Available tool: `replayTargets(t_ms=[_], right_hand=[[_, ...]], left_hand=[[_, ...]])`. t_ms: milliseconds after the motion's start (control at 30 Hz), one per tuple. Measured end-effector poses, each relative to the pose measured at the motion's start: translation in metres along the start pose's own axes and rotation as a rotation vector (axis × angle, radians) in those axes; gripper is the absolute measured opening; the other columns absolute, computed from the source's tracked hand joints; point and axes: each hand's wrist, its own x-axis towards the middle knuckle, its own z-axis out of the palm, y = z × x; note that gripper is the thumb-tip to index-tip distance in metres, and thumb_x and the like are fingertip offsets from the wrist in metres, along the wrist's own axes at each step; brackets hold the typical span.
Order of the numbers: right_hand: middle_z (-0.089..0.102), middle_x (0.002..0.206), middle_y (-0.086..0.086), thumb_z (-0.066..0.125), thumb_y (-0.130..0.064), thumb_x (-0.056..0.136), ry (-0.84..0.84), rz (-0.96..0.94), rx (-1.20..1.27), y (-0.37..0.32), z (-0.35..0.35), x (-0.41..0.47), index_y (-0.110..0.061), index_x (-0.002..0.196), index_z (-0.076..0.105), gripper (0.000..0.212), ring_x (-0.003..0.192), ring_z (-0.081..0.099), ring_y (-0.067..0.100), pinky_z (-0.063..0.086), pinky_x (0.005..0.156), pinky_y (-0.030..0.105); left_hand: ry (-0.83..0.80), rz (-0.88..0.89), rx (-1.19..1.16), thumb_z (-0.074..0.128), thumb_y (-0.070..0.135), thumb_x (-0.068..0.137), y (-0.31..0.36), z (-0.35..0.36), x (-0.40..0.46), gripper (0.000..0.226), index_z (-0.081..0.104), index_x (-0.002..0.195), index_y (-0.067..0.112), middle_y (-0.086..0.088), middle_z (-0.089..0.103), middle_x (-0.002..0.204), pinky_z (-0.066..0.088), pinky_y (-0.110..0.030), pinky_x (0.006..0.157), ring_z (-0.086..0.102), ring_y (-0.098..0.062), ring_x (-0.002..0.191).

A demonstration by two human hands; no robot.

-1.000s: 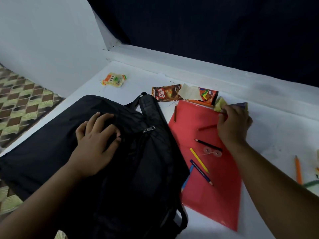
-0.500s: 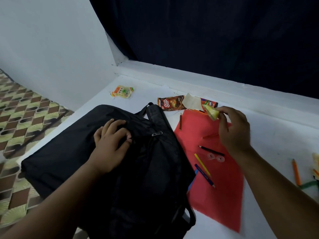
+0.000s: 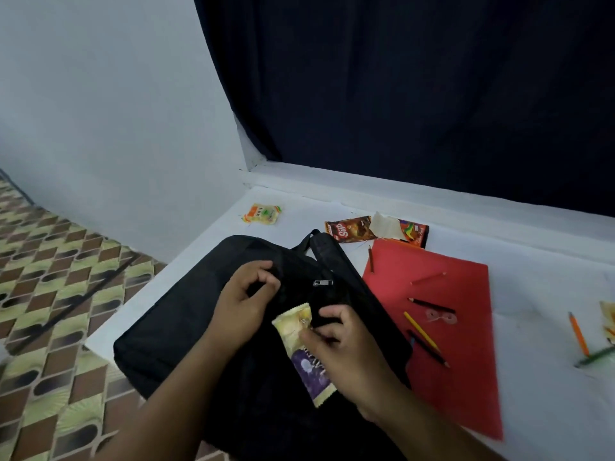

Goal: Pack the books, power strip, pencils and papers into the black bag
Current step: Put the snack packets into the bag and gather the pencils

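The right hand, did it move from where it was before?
Yes. The right hand left the red sheet's far corner and now sits over the black bag, holding a yellow-purple wrapper.

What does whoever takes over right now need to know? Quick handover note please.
Left hand: grips the black bag at its opening.
Right hand: holds a yellow and purple wrapper over the bag.
Red paper sheet lies right of the bag, several pencils on it; an orange pencil and a green one lie farther right.
Snack wrappers lie beyond the bag.
Books and power strip: not visible, may be inside.
Left: pencils and paper still to pack.
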Motion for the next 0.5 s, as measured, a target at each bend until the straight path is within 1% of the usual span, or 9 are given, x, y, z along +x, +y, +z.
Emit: replayTargets(t_ms=[33, 100, 167, 233, 300, 367, 400, 467, 500], right_hand=[[0.07, 0.099, -0.006, 0.072, -0.038, 0.088, 0.028, -0.038, -0.071, -0.001, 0.001, 0.0, -0.033, 0.116, 0.049, 0.036, 0.089, 0.068, 0.004, 0.057, 0.082, 0.028], [0.065, 0.101, -0.012, 0.067, -0.026, 0.093, 0.142, -0.131, -0.262, -0.004, -0.001, 0.0, -0.033, 0.111, 0.05, 0.025, 0.089, 0.063, -0.004, 0.05, 0.074, 0.012], [0.062, 0.096, -0.015, 0.061, -0.018, 0.095, 0.209, -0.205, -0.473, -0.005, 0.0, 0.0, -0.032, 0.101, 0.054, 0.017, 0.085, 0.059, -0.005, 0.045, 0.065, 0.01], [0.062, 0.089, -0.016, 0.061, -0.017, 0.093, 0.212, -0.202, -0.533, -0.005, 0.007, 0.002, -0.03, 0.096, 0.058, 0.014, 0.078, 0.06, -0.005, 0.046, 0.063, 0.011], [0.063, 0.088, -0.014, 0.065, -0.017, 0.091, 0.258, -0.186, -0.408, -0.003, 0.019, 0.009, -0.028, 0.094, 0.062, 0.012, 0.076, 0.061, -0.005, 0.045, 0.064, 0.009], [0.065, 0.091, -0.01, 0.07, -0.018, 0.089, 0.354, -0.161, -0.197, -0.004, 0.033, 0.02, -0.024, 0.093, 0.064, 0.01, 0.08, 0.063, 0.0, 0.045, 0.068, 0.01], [0.067, 0.094, -0.008, 0.072, -0.019, 0.088, 0.375, -0.13, -0.072, -0.005, 0.039, 0.026, -0.023, 0.094, 0.065, 0.01, 0.084, 0.065, 0.003, 0.048, 0.072, 0.014], [0.07, 0.102, 0.001, 0.072, -0.017, 0.089, 0.315, -0.053, 0.15, -0.005, 0.051, 0.033, -0.02, 0.099, 0.068, 0.011, 0.093, 0.069, 0.011, 0.055, 0.081, 0.024], [0.071, 0.104, 0.004, 0.071, -0.014, 0.089, 0.287, -0.035, 0.215, -0.005, 0.053, 0.032, -0.018, 0.101, 0.069, 0.012, 0.095, 0.069, 0.015, 0.057, 0.083, 0.029]], left_hand=[[0.016, 0.045, 0.076, 0.067, 0.007, 0.091, 0.002, -0.004, -0.002, 0.029, 0.067, 0.071, 0.028, 0.014, 0.069, 0.102, 0.044, -0.02, 0.089, 0.061, 0.003, 0.101], [-0.011, 0.101, 0.221, 0.065, 0.016, 0.094, 0.009, -0.012, -0.005, 0.022, 0.065, 0.076, 0.029, 0.015, 0.069, 0.085, 0.045, -0.016, 0.072, 0.063, -0.002, 0.082], [-0.059, 0.104, 0.24, 0.062, 0.019, 0.097, 0.015, -0.018, -0.007, 0.018, 0.062, 0.08, 0.026, 0.01, 0.068, 0.077, 0.043, -0.015, 0.06, 0.061, -0.008, 0.069], [-0.095, 0.078, 0.215, 0.061, 0.017, 0.097, 0.02, -0.021, -0.006, 0.016, 0.062, 0.082, 0.023, 0.005, 0.067, 0.075, 0.042, -0.011, 0.059, 0.058, -0.004, 0.065], [-0.145, 0.042, 0.18, 0.061, 0.017, 0.096, 0.026, -0.024, -0.003, 0.017, 0.063, 0.081, 0.023, 0.005, 0.067, 0.075, 0.042, -0.01, 0.059, 0.054, 0.001, 0.062], [-0.189, 0.003, 0.131, 0.061, 0.018, 0.096, 0.03, -0.026, 0.001, 0.018, 0.066, 0.08, 0.024, 0.011, 0.064, 0.069, 0.042, -0.013, 0.057, 0.053, 0.003, 0.059], [-0.206, -0.015, 0.106, 0.061, 0.018, 0.096, 0.031, -0.028, 0.004, 0.019, 0.067, 0.079, 0.024, 0.014, 0.063, 0.066, 0.042, -0.017, 0.057, 0.052, 0.003, 0.057], [-0.229, -0.019, 0.07, 0.062, 0.016, 0.095, 0.033, -0.032, 0.009, 0.02, 0.069, 0.078, 0.024, 0.017, 0.062, 0.063, 0.041, -0.02, 0.058, 0.052, 0.003, 0.055], [-0.235, -0.007, 0.064, 0.062, 0.015, 0.095, 0.033, -0.034, 0.011, 0.021, 0.07, 0.078, 0.024, 0.017, 0.063, 0.063, 0.041, -0.02, 0.059, 0.053, 0.002, 0.057]])
